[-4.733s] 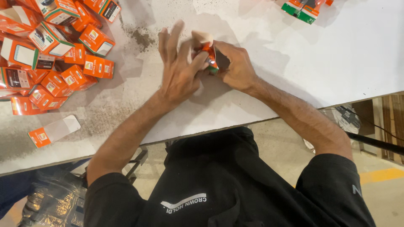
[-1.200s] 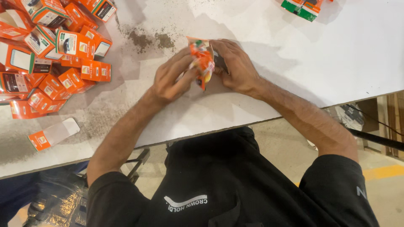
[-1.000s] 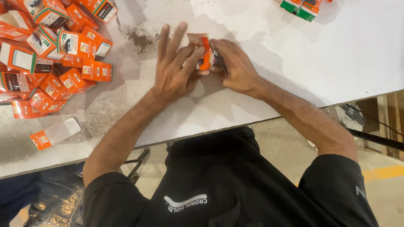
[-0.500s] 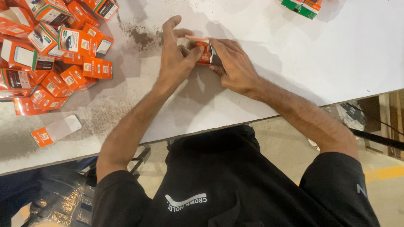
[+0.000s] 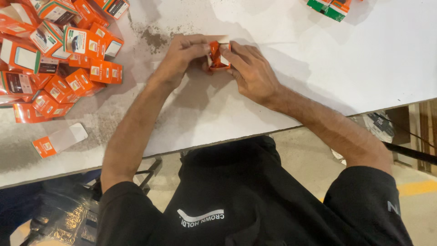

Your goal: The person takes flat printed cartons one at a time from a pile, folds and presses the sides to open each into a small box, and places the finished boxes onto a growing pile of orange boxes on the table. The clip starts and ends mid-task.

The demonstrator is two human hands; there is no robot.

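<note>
Big white tabletop (image 5: 318, 68), heap of flat orange cartons (image 5: 54, 54) off to the left. Compared with a second ago, the left hand's (image 5: 180, 57) fingers have curled in off the spread-flat press, so the small orange box (image 5: 217, 57) looks nearly closed up. It sits pinched between both grips, right hand (image 5: 252, 73) clamping the other side.

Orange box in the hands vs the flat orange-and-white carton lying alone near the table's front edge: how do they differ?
The orange box is folded up into a box shape; the flat carton lies unfolded. The box is pinched between the left hand and right hand; the flat carton lies untouched, apart from the pile of boxes. The carton shows a long white panel; the box looks mostly orange. Both rest on the white table.
</note>
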